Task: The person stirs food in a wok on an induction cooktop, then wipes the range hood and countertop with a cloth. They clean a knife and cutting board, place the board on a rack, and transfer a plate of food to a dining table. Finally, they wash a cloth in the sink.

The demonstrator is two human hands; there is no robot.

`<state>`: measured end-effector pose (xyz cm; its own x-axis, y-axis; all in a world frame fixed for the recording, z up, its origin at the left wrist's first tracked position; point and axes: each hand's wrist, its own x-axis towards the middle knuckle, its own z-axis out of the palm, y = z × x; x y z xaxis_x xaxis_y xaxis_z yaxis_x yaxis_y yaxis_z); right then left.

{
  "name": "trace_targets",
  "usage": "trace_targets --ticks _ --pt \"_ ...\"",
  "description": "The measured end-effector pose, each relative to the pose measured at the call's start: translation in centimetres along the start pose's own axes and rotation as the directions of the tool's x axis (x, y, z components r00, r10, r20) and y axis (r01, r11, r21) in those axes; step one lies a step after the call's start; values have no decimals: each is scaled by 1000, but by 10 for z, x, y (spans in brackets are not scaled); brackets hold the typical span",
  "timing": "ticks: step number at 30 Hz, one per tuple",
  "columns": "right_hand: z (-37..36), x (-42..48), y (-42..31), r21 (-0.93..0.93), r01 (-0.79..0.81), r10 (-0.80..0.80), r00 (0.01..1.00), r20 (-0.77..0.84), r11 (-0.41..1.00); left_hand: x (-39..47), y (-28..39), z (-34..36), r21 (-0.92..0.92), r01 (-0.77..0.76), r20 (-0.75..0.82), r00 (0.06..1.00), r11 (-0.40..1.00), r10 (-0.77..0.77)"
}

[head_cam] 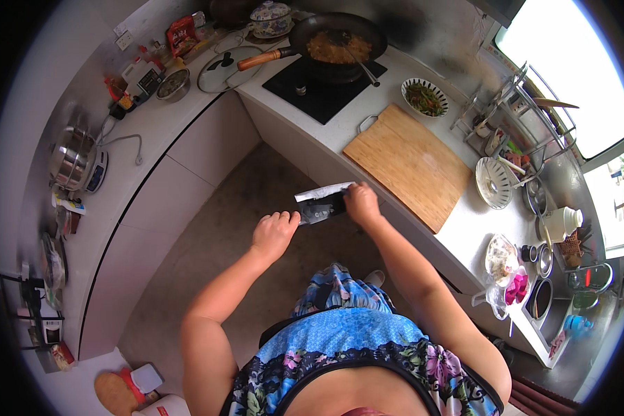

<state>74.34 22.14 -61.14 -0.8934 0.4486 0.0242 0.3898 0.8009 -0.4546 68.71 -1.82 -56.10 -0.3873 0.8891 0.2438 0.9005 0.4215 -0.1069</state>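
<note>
Between my two hands, over the floor in front of the counter, I hold a small black-and-white plastic packet (pixel 322 207). My left hand (pixel 276 235) grips its lower left end, fingers curled over the edge. At the opposite end, my right hand (pixel 362 204) pinches the packet near its white upper strip. Whether the packet is torn open cannot be made out. Closest to my right hand is a wooden cutting board (pixel 413 164) on the counter. Farther off, a dark wok (pixel 338 44) with brownish food and a metal utensil stands on a black induction cooktop (pixel 312 93).
A glass lid (pixel 230 69) lies left of the wok, beside its wooden handle. Behind the board stands a patterned bowl of green vegetables (pixel 425 98). A metal dish rack (pixel 530 125) is on the right. A steel steamer pot (pixel 73 164) sits on the left counter.
</note>
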Motion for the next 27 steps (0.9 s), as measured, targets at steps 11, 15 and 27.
trace_targets --ticks 11,15,27 --pt "30 -14 -6 149 45 -48 999 17 988 -16 4 15 32 50 -3 999 998 -50" --pt "32 -23 -61 388 229 -242 970 -16 893 -12 2 15 19 40 1 999 999 -40" --pt "-1 -20 -57 167 642 -636 766 -91 749 -16 -2 2 8 -29 -2 1000 1000 29"
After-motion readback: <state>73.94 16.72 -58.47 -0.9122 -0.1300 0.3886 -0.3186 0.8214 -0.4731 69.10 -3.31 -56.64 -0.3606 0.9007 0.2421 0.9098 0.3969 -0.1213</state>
